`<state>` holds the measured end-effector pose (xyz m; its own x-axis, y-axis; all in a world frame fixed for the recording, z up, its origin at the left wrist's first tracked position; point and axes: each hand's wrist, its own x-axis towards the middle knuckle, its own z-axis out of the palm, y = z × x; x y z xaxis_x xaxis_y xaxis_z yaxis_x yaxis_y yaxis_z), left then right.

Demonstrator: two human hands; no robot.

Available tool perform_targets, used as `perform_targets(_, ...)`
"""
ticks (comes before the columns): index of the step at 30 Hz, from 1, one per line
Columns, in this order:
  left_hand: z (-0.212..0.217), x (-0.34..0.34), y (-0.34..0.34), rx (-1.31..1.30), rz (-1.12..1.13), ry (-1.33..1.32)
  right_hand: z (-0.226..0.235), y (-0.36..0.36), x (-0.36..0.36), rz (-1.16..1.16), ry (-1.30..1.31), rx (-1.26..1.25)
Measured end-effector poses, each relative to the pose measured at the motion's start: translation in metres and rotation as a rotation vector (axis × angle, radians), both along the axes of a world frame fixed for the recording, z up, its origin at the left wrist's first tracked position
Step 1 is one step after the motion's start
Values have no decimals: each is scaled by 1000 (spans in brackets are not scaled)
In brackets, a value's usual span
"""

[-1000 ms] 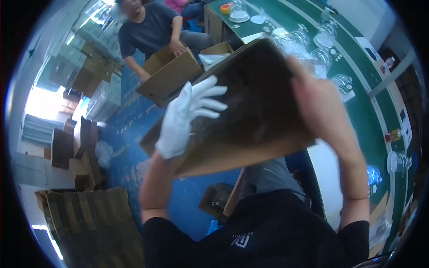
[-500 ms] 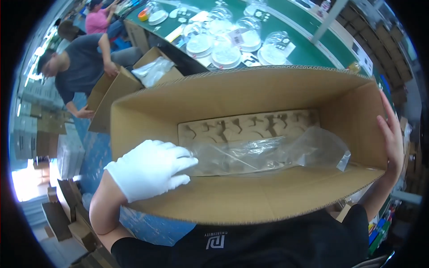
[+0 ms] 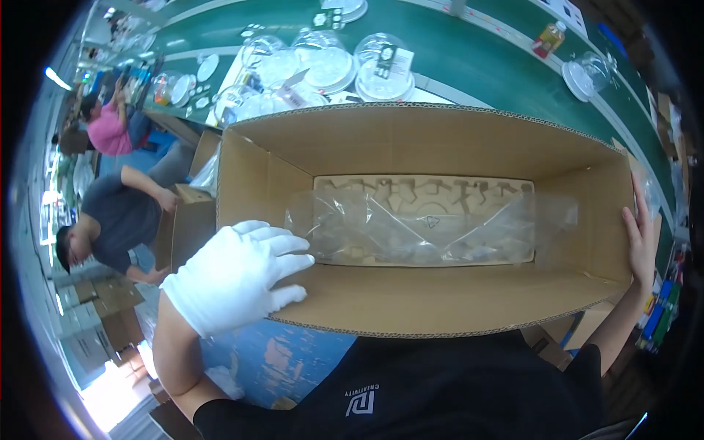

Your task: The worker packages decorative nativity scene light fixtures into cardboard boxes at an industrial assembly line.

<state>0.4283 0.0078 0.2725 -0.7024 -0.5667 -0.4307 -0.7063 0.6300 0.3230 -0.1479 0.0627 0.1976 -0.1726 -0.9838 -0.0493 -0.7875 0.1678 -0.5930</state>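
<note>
A long, deep cardboard box (image 3: 433, 312) stands upright in front of me, its top uncovered. On its bottom lies a moulded pulp tray (image 3: 422, 192) with shaped hollows, partly covered by a crumpled clear plastic bag (image 3: 411, 233). My left hand (image 3: 233, 277), in a white glove, lies across the box's near left corner. Its fingers are apart and reach over the inside, with nothing seen in them. My bare right hand (image 3: 641, 246) holds the right end wall at its rim, fingers along the outer face.
Beyond the box runs a green workbench (image 3: 469, 62) bearing several clear domes with white bases (image 3: 330, 70) and a bottle (image 3: 548, 39). At the left a co-worker (image 3: 121, 209) handles another cardboard box (image 3: 192, 227). A person in pink (image 3: 110, 132) sits farther back.
The view has shifted, showing more bench. My left hand has drawn leftward relative to the box. The plastic bag now lies spread flatter along the tray. My right hand stays on the end wall.
</note>
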Motion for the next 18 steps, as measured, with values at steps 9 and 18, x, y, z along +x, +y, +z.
perform_targets(9,-77,-69,-55,285,-322,-390,27,16,26,-182,495,251)
perform_targets(18,-166,-120,-88,459,-505,-921,2,-83,173,1331,459,619)
